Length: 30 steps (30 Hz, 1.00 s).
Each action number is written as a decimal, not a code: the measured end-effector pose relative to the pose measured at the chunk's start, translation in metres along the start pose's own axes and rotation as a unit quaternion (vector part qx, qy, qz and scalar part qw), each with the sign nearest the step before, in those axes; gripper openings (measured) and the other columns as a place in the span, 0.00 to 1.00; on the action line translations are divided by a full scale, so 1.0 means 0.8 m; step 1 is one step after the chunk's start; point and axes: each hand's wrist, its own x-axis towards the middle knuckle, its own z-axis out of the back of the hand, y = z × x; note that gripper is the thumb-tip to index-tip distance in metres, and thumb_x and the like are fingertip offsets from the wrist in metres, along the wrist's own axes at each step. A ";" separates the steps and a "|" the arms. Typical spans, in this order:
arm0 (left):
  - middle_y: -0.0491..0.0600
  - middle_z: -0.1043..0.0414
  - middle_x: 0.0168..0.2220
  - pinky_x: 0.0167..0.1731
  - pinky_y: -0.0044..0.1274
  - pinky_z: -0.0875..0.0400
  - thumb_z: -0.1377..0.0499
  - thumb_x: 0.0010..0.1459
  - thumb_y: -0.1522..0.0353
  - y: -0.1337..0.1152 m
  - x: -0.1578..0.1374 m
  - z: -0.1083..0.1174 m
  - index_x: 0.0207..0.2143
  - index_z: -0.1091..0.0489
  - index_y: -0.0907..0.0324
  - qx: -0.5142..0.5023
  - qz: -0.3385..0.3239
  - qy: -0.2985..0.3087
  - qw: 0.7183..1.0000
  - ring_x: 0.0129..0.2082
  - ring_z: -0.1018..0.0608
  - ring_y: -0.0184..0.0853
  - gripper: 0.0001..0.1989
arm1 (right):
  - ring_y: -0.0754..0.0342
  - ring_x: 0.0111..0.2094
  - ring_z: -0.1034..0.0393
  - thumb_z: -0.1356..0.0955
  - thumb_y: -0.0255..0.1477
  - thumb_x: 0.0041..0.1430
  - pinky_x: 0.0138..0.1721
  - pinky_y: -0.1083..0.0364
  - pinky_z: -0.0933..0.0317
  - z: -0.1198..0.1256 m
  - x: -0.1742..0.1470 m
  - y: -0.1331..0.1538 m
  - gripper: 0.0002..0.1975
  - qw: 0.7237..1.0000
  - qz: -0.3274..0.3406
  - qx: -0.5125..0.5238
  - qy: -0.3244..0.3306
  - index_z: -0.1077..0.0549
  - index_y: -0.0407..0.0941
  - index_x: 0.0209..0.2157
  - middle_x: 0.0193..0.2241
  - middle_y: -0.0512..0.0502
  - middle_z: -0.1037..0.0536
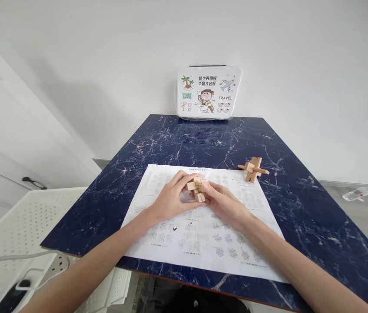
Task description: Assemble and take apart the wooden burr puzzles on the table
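At the near left, a cable [11, 260] runs over a white rack [11, 213] to a power strip [59, 264], with a black item [14, 298] partly cut off below. Dark cloth [187, 300] shows under the near edge of the desk [158, 143], whose top is blue with pale veins.

A printed sheet [200, 261] lies on the desk, with two dark ticks among its faint diagrams. Both forearms cross it. Over its middle, the left hand [171, 198] and right hand [226, 204] share a puzzle [198, 187] of pale wooden blocks. The left grip is closed on its left side, fingers over the top, thumb along the near side; the right grip is closed on its right side, thumb pressed to a block. Whether the puzzle touches the sheet cannot be told.

Farther right, a wooden cross [253, 169] lies at the sheet's far right corner. A white case [208, 93] with cartoon prints stands at the desk's far edge, before the wall [122, 52].
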 end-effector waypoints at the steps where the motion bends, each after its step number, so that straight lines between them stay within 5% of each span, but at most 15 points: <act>1: 0.52 0.32 0.54 0.44 0.33 0.23 0.29 0.59 0.57 0.000 0.000 0.000 0.64 0.36 0.46 0.001 -0.005 -0.004 1.000 0.48 0.24 0.41 0.34 | 0.44 0.49 0.25 0.29 0.49 0.66 0.57 0.43 0.35 0.000 0.000 0.000 0.23 1.000 0.002 -0.002 0.002 0.21 0.47 0.51 0.49 0.39 0.18; 7: 0.49 0.26 0.54 0.46 0.32 0.23 0.29 0.59 0.59 0.002 -0.001 -0.001 0.64 0.37 0.46 -0.031 -0.002 0.009 0.999 0.47 0.22 0.39 0.33 | 0.41 0.51 0.25 0.25 0.49 0.60 0.58 0.41 0.36 -0.001 -0.003 -0.001 0.23 0.998 0.002 -0.064 -0.022 0.21 0.48 0.50 0.48 0.38 0.19; 13: 0.52 0.25 0.57 0.47 0.35 0.23 0.28 0.57 0.60 -0.002 0.003 0.003 0.63 0.35 0.50 -0.030 0.005 -0.026 0.999 0.48 0.21 0.42 0.34 | 0.40 0.54 0.27 0.34 0.54 0.68 0.59 0.40 0.36 -0.004 -0.001 0.002 0.27 0.999 0.030 -0.018 0.041 0.21 0.47 0.51 0.48 0.38 0.18; 17: 0.54 0.25 0.57 0.48 0.35 0.22 0.27 0.55 0.63 -0.005 0.005 0.007 0.62 0.34 0.52 -0.060 0.020 -0.042 0.997 0.51 0.21 0.45 0.34 | 0.42 0.52 0.26 0.37 0.52 0.71 0.56 0.41 0.35 -0.006 -0.002 0.004 0.24 0.996 0.065 -0.062 0.010 0.21 0.50 0.50 0.48 0.41 0.18; 22: 0.54 0.25 0.57 0.50 0.38 0.22 0.27 0.55 0.62 -0.003 0.005 0.006 0.62 0.34 0.53 -0.092 0.026 -0.032 0.995 0.52 0.21 0.46 0.34 | 0.45 0.44 0.24 0.35 0.48 0.71 0.48 0.45 0.32 -0.005 -0.005 -0.001 0.19 0.957 0.156 -0.224 -0.102 0.27 0.49 0.51 0.47 0.40 0.19; 26: 0.55 0.27 0.56 0.51 0.38 0.23 0.27 0.55 0.60 -0.003 0.005 0.007 0.62 0.34 0.51 -0.112 0.017 -0.018 0.993 0.51 0.21 0.45 0.34 | 0.45 0.42 0.25 0.36 0.44 0.73 0.46 0.46 0.33 -0.002 -0.006 -0.003 0.15 0.935 0.184 -0.280 -0.117 0.29 0.49 0.50 0.45 0.40 0.20; 30: 0.53 0.29 0.53 0.40 0.32 0.21 0.27 0.55 0.59 -0.006 0.007 0.010 0.60 0.32 0.51 -0.151 0.012 0.005 0.988 0.40 0.22 0.37 0.32 | 0.46 0.42 0.26 0.37 0.41 0.74 0.46 0.46 0.35 -0.002 -0.007 -0.002 0.11 0.916 0.209 -0.324 -0.111 0.30 0.50 0.49 0.43 0.42 0.20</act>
